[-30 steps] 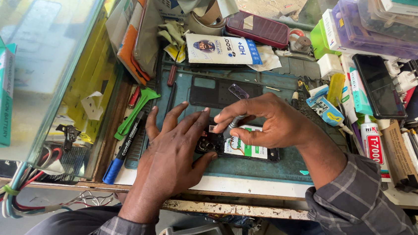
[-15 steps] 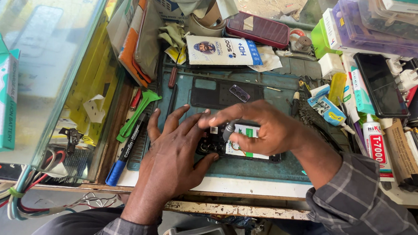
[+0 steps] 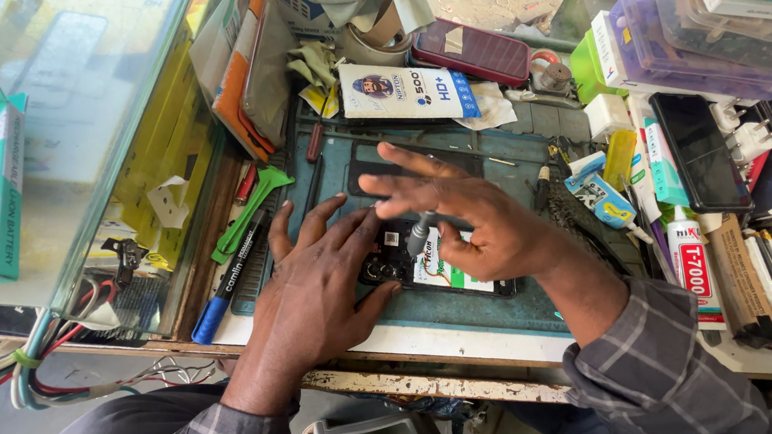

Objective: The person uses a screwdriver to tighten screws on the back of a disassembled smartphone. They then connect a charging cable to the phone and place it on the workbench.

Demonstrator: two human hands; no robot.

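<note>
- Crowded with tools and parts, a small repair bench carries a teal rubber work mat (image 3: 540, 301) at its middle, the landmark for everything else.
- At the mat's centre lies an opened black phone with its back cover off (image 3: 427, 273), laid flat so its insides face up.
- Pressed on the phone's near-left corner, the left hand (image 3: 318, 291) spreads flat with fingers extended, apparently pinning the device so it cannot slide.
- Over the phone's middle, the right hand (image 3: 474, 224) pinches a slim grey-handled screwdriver (image 3: 420, 234) between thumb and a finger, remaining fingers fanned out; the tip points down into the casing, held near-upright as for a tiny screw.
- Left of the mat, a green plastic pry tool (image 3: 252, 209) and a blue-capped black marker pen (image 3: 226, 289) lie within reach.
- Behind the mat sit a white-and-blue flat package (image 3: 408, 91) and a dark red phone (image 3: 469, 51).
- Right of the mat, a white glue tube with red lettering (image 3: 691, 262) rests beside a black phone with a dark screen (image 3: 698, 151).
- Further left stands a glass display case (image 3: 76, 131).
</note>
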